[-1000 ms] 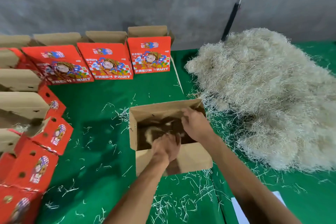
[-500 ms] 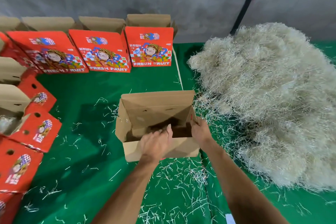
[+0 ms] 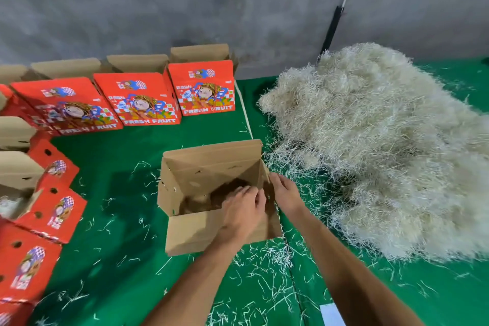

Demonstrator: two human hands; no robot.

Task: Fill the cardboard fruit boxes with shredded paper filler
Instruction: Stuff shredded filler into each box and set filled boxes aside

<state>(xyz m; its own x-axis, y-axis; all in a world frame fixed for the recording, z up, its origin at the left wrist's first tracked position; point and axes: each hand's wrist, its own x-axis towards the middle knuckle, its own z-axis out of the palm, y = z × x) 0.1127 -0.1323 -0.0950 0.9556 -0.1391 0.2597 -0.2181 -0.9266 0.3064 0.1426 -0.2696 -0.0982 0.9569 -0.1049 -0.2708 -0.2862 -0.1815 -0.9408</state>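
An open plain cardboard box [image 3: 211, 164] stands on the green cloth in the middle, its flaps up and its inside brown and shadowed. My left hand [image 3: 242, 212] lies over the box's near rim at the right corner, fingers curled over the edge. My right hand [image 3: 287, 194] rests against the outside of the box's right wall, fingers stretched out and together. A big heap of pale shredded paper [image 3: 383, 145] lies just right of the box. Whether any filler lies inside the box I cannot tell.
Red "Fresh Fruit" boxes [image 3: 143, 99] line the back wall, and more of these red boxes [image 3: 53, 216] run down the left edge; one box at far left [image 3: 8, 206] holds filler. Loose shreds [image 3: 264, 272] litter the cloth. A black pole [image 3: 330, 32] leans on the grey wall.
Both hands have come up out of the box's inside. The left one now sits on the near rim, and the right one has gone to the outer right wall.
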